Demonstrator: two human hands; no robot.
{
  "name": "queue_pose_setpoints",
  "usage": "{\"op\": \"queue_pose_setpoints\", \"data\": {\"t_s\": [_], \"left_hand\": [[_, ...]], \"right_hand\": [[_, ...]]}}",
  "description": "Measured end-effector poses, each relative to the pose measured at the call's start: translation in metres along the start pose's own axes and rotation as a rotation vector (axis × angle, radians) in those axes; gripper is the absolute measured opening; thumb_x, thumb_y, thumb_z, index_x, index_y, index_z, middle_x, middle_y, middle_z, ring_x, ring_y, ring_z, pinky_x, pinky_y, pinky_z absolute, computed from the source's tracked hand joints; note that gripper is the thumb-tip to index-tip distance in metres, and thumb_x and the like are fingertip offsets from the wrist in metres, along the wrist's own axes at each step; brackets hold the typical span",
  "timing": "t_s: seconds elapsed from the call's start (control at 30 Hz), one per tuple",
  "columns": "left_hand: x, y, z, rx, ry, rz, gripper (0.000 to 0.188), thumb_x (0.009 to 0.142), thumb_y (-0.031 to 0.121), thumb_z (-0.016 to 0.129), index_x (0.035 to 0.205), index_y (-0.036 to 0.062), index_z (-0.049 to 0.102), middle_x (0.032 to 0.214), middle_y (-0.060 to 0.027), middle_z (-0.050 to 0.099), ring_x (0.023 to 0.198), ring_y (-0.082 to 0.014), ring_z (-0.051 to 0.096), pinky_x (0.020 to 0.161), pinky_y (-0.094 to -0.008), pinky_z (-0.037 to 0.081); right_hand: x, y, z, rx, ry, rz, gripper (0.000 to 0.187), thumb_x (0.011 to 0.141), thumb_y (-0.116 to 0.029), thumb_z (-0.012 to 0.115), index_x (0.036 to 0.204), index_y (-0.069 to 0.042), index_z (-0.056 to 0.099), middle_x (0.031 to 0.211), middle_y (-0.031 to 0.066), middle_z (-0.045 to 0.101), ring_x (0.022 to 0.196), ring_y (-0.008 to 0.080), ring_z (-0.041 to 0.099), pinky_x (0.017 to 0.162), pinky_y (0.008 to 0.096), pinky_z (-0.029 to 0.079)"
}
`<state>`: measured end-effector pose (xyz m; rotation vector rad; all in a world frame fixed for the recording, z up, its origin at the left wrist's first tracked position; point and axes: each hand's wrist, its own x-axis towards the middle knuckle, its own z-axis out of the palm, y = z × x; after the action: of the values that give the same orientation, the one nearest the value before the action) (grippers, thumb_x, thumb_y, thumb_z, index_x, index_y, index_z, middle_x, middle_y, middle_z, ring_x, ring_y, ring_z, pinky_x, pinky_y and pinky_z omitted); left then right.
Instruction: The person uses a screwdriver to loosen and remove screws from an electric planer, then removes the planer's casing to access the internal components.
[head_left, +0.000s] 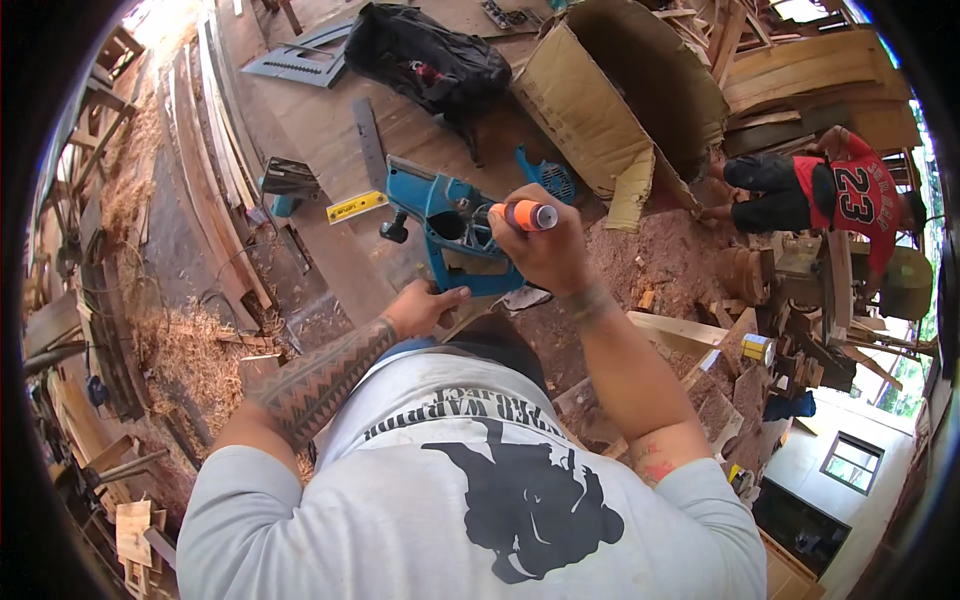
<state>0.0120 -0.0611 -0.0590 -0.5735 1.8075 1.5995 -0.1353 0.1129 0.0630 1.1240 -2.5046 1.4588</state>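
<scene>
A blue electric hand planer (440, 215) lies in front of me, its housing partly opened so that dark inner parts show. My left hand (425, 307) is closed on the near edge of its body, thumb on top. In my right hand (550, 245) is a screwdriver (528, 215) with an orange and dark handle, held over the planer's right end. The screwdriver's tip is hard to make out against the tool. Just beyond my right hand rests a blue vented cover (548, 176). A yellow spirit level (357, 207) sits left of the planer.
A dark flat metal bar (369, 140), a black bag (428, 60) and a blue-grey frame (300, 60) lie on the board. An open cardboard box (590, 95) stands at the far right. Another blue and black tool part (288, 182) is left. A person in red (830, 190) bends at right.
</scene>
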Motion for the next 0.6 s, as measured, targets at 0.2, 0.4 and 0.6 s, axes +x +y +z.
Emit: {"op": "queue_pose_setpoints", "data": {"t_s": [0.2,0.4,0.6], "left_hand": [[0.002,-0.007,0.002,-0.052,-0.013,0.024,0.055,0.098,0.055,0.074,0.092,0.0000,0.074,0.071,-0.0062,0.073,0.058,-0.0124,0.063,0.051,-0.0307,0.047],[0.003,-0.006,0.004,-0.105,-0.019,0.027,0.055,0.098,0.055,0.074,0.092,-0.0002,0.074,0.072,-0.0062,0.073,0.058,-0.0130,0.063,0.051,-0.0304,0.046],[0.004,-0.006,0.002,-0.034,-0.033,0.013,0.057,0.097,0.055,0.074,0.094,-0.0020,0.074,0.072,-0.0068,0.073,0.059,-0.0141,0.063,0.053,-0.0313,0.048]], "right_hand": [[0.003,-0.019,-0.012,0.093,0.058,0.118,0.017,0.091,-0.012,0.080,0.094,-0.004,0.064,0.075,0.0086,0.070,0.065,0.0141,0.068,0.062,0.0303,0.056],[-0.008,-0.001,-0.001,-0.034,-0.035,0.087,0.019,0.089,-0.011,0.081,0.094,-0.003,0.064,0.079,0.0082,0.071,0.072,0.0161,0.070,0.067,0.0324,0.057],[0.003,-0.024,-0.016,0.143,0.038,0.155,0.019,0.090,-0.011,0.082,0.093,-0.003,0.064,0.077,0.0052,0.069,0.066,0.0109,0.065,0.063,0.0286,0.055]]}}
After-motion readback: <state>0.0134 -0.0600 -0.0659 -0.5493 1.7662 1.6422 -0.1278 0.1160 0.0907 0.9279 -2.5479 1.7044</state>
